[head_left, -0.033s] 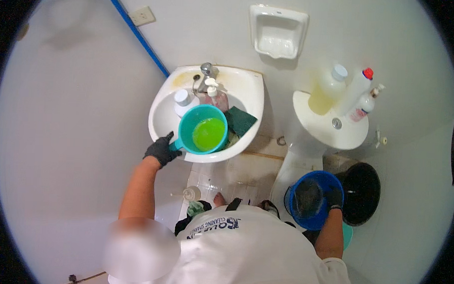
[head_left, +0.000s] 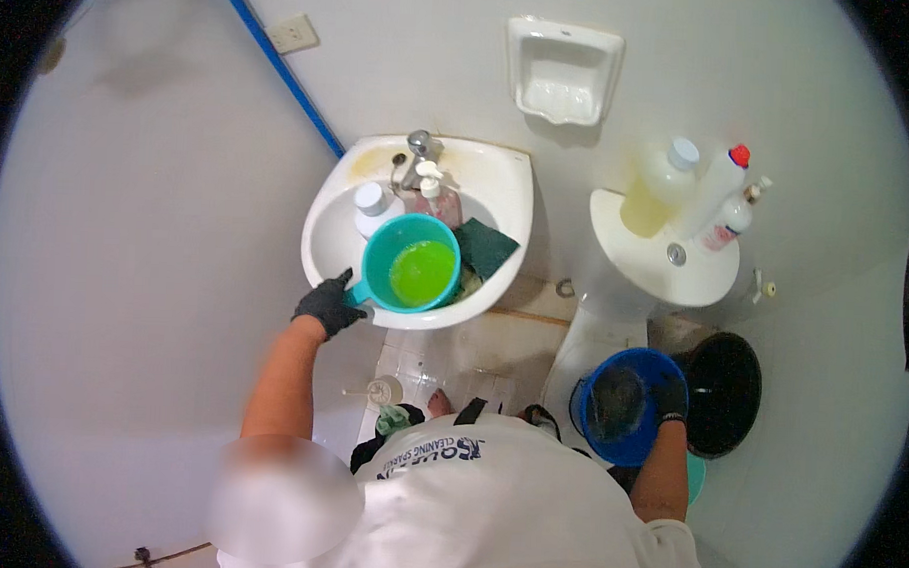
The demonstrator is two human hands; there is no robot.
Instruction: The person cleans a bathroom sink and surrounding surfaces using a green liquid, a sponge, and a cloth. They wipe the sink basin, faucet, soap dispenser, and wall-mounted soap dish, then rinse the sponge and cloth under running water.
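A teal dipper (head_left: 381,243) with bright green liquid (head_left: 423,273) rests over the front of the white sink (head_left: 321,229). My left hand (head_left: 328,306), in a black glove, is closed round its handle. At the lower right, my right hand (head_left: 673,398), also in a dark glove, reaches inside the right rim of a blue bucket (head_left: 637,453). Its fingers blend into shadow. Something dark and oval (head_left: 617,402) shows in the bucket; its kind is unclear. Beside the dipper sit a white-capped bottle (head_left: 373,209), a pink pump bottle (head_left: 439,203) and a dark green scouring pad (head_left: 488,249).
A yellow-liquid jug (head_left: 658,196), a red-capped bottle (head_left: 720,188) and a pump bottle (head_left: 729,223) stand on the toilet tank (head_left: 665,276). A black bucket (head_left: 733,394) adjoins the blue one. The faucet (head_left: 417,153) rises behind the sink; a soap dish (head_left: 564,73) is wall-mounted.
The whole view has shifted slightly, so the sink and tank appear a little lower and further right. Both hands keep their places at the dipper handle and in the bucket.
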